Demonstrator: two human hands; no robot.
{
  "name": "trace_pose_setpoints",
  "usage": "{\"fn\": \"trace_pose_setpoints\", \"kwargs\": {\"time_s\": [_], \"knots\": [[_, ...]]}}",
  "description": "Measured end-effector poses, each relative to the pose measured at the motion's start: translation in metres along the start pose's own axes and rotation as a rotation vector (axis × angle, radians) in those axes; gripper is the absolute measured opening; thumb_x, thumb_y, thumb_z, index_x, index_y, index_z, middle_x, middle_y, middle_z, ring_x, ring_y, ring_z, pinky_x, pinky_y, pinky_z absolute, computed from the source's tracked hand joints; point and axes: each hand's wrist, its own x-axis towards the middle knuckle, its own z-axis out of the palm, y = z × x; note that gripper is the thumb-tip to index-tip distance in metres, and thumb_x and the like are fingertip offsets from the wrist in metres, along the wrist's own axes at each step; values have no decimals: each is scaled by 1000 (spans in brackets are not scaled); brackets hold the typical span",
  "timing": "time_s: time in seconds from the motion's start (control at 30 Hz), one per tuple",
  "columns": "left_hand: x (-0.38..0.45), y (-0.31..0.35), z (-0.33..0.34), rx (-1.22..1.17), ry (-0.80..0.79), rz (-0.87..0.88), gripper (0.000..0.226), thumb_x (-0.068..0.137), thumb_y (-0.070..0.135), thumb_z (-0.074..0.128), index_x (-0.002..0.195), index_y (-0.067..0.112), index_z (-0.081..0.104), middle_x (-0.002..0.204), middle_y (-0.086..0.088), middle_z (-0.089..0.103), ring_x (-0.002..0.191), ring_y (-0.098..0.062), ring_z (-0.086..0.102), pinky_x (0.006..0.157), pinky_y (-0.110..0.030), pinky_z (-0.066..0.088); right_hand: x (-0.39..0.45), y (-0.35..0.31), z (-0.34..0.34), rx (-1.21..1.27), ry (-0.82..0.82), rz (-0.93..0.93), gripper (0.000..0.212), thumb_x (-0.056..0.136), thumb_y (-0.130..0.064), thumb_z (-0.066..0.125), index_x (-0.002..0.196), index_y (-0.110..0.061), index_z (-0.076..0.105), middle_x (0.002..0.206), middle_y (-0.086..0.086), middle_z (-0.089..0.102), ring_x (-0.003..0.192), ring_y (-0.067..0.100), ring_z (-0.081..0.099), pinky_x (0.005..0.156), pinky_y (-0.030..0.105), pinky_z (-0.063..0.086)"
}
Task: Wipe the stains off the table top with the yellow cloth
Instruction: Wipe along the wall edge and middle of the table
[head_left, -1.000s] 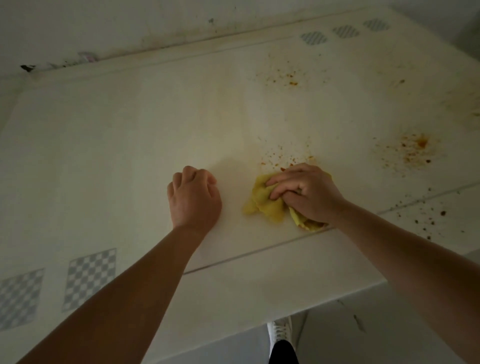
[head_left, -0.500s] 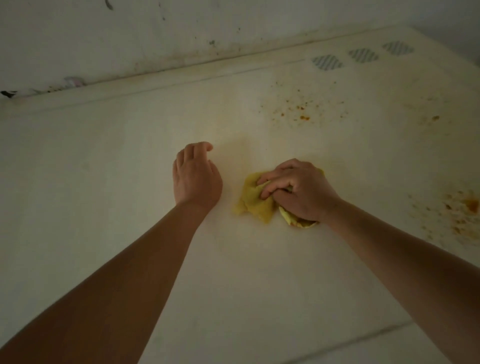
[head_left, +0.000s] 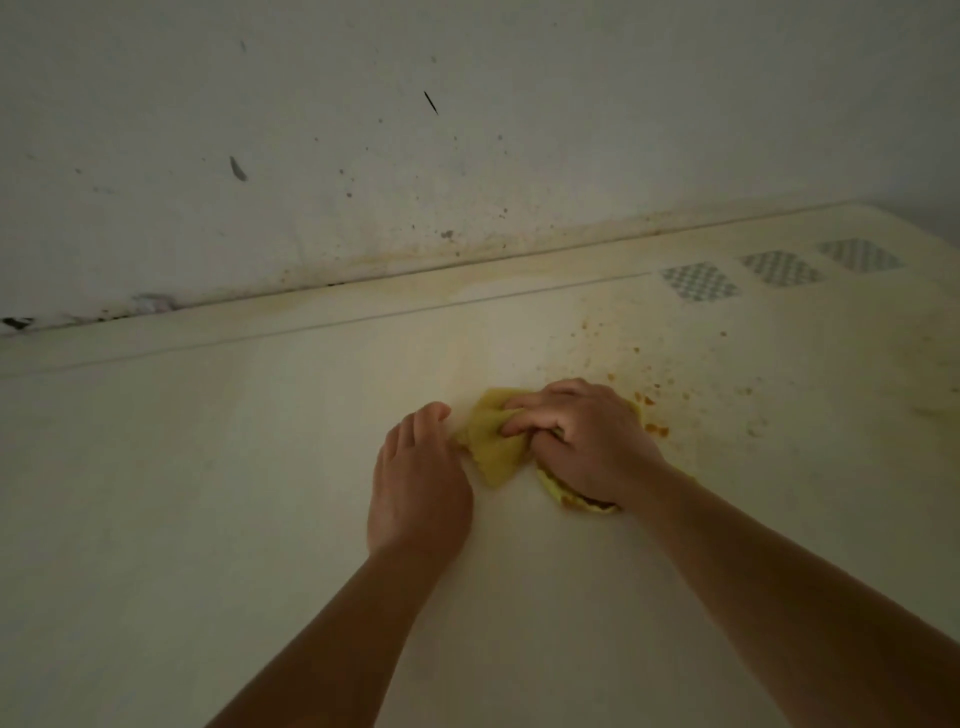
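My right hand (head_left: 587, 441) is shut on the crumpled yellow cloth (head_left: 493, 441) and presses it flat on the cream table top (head_left: 208, 493). Orange-brown stains (head_left: 654, 415) speckle the surface just right of that hand and reach toward the far edge. My left hand (head_left: 415, 478) rests on the table just left of the cloth, holding nothing; its fingers are together and bent, and its fingertips touch the cloth's left edge.
A dirty white wall (head_left: 415, 130) rises right behind the table's far edge, with a grimy seam (head_left: 363, 275) along it. Three grey checkered diamonds (head_left: 779, 267) mark the far right corner. More faint smears (head_left: 930, 410) lie at the right edge.
Both hands have slid away from me across the table toward the wall, the right one carrying the cloth up to the far stain patch. My view has tilted up; the near edge is out of sight.
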Motion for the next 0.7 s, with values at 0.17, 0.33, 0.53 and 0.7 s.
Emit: {"fn": "trace_pose_setpoints", "kwargs": {"time_s": [0.17, 0.33, 0.53, 0.7], "knots": [[1, -1, 3, -7, 25, -28, 41, 90, 12, 34, 127, 27, 37, 131, 5, 48, 123, -14, 38, 104, -31, 31, 53, 22, 3, -99, -51, -10, 36, 90, -35, 36, 117, -45, 58, 136, -21, 49, 128, 13, 38, 104, 35, 23], [2, -5, 3, 30, 24, 16, 43, 87, 15, 35, 128, 26, 36, 127, 7, 50, 120, -12, 39, 105, -28, 33, 97, 39, 12, -170, -99, 50, 39, 94, -34, 32, 130, -46, 43, 149, -16, 33, 138, 12, 22, 112, 41, 16], [7, -2, 1, 70, 17, -3, 46, 81, 16, 36, 124, 31, 37, 119, 9, 49, 111, -11, 39, 101, -27, 33, 135, 50, 20, -322, -165, 174, 51, 91, -58, 22, 141, -45, 21, 156, -14, 12, 143, 19, 6, 113, 50, 8], [4, -1, 0, 61, 18, -2, 50, 85, 16, 37, 132, 32, 33, 129, 11, 47, 120, -7, 35, 106, -24, 29, 152, 59, 24, -316, -91, 307, 48, 95, -48, 21, 141, -39, 24, 157, -6, 13, 143, 25, 7, 112, 53, 8]]}}
